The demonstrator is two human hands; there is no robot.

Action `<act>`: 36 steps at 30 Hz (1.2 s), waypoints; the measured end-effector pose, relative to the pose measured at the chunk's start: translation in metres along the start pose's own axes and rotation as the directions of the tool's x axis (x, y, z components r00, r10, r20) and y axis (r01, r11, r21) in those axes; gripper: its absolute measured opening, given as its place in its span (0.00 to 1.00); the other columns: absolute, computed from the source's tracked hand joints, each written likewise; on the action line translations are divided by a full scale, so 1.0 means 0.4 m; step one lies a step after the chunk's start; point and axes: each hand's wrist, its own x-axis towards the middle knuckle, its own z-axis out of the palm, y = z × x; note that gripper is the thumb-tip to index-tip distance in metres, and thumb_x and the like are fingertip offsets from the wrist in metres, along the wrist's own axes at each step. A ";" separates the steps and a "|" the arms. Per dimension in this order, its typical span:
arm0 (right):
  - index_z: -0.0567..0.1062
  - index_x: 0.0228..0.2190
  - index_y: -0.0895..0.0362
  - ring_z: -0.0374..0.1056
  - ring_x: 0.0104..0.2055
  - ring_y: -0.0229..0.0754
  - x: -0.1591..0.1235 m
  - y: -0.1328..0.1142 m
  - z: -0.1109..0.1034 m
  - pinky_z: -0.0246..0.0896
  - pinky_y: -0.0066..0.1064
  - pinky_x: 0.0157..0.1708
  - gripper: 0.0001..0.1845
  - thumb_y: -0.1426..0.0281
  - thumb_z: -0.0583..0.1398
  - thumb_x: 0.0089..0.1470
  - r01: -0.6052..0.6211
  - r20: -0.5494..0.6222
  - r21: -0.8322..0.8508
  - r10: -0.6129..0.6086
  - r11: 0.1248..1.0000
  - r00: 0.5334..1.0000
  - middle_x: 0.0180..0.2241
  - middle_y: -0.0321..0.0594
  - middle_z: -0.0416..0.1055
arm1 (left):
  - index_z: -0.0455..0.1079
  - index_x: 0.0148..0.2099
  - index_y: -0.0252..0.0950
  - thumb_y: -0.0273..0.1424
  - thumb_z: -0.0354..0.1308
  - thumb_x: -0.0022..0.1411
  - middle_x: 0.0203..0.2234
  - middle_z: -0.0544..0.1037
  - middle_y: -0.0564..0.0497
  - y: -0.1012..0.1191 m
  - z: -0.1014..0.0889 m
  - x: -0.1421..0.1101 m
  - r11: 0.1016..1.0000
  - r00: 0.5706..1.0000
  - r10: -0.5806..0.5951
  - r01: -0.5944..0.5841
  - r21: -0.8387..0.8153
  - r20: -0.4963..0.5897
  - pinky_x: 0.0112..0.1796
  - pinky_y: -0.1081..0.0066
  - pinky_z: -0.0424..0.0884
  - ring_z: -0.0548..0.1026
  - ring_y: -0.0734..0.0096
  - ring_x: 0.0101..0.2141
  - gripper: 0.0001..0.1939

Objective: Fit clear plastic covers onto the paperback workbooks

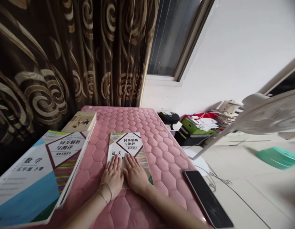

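A closed workbook (128,143) with a white cover, a dark diamond outline and striped coloured edges lies on the pink quilted surface (161,165). My left hand (112,175) rests flat on the lower left of its cover, fingers stretched forward; thin bangles circle that wrist. Beside it, my right hand (136,175) lies flat on the lower middle of the same cover, its thumb close to the left one. Both palms face down and hide the bottom part of the cover. Neither hand grips anything.
At left lie a larger workbook (39,178) and a thick tan book (82,121). A black phone (207,197) sits at the right edge. Beyond are a patterned curtain (90,54), a white fan (276,111), piled papers (202,122), floor cables and a green plastic stool (277,157).
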 end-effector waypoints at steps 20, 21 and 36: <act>0.55 0.63 0.62 0.43 0.67 0.49 -0.062 0.082 -0.005 0.44 0.45 0.65 0.30 0.59 0.43 0.65 -0.014 -0.046 -0.083 0.010 0.996 0.999 0.65 0.47 0.45 | 0.47 0.68 0.27 0.37 0.35 0.66 0.67 0.48 0.43 -0.022 0.025 0.351 0.965 0.945 -0.174 0.219 -0.142 0.276 0.63 0.56 0.44 0.47 0.60 0.66 0.32; 0.55 0.63 0.62 0.42 0.67 0.49 -0.063 0.083 -0.004 0.44 0.45 0.65 0.30 0.59 0.43 0.65 -0.017 -0.044 -0.078 0.014 0.997 0.999 0.65 0.46 0.45 | 0.48 0.68 0.27 0.38 0.35 0.66 0.67 0.48 0.43 -0.045 0.030 0.355 0.968 0.947 -0.168 0.211 -0.137 0.273 0.63 0.56 0.44 0.47 0.60 0.66 0.32; 0.58 0.61 0.67 0.41 0.68 0.49 0.282 0.122 -0.032 0.38 0.42 0.65 0.29 0.67 0.44 0.63 -0.059 0.089 0.013 0.058 0.998 0.994 0.65 0.52 0.47 | 0.50 0.67 0.28 0.35 0.37 0.66 0.66 0.51 0.42 -0.070 0.045 0.348 0.972 0.961 -0.181 0.207 -0.108 0.211 0.63 0.55 0.47 0.52 0.60 0.65 0.30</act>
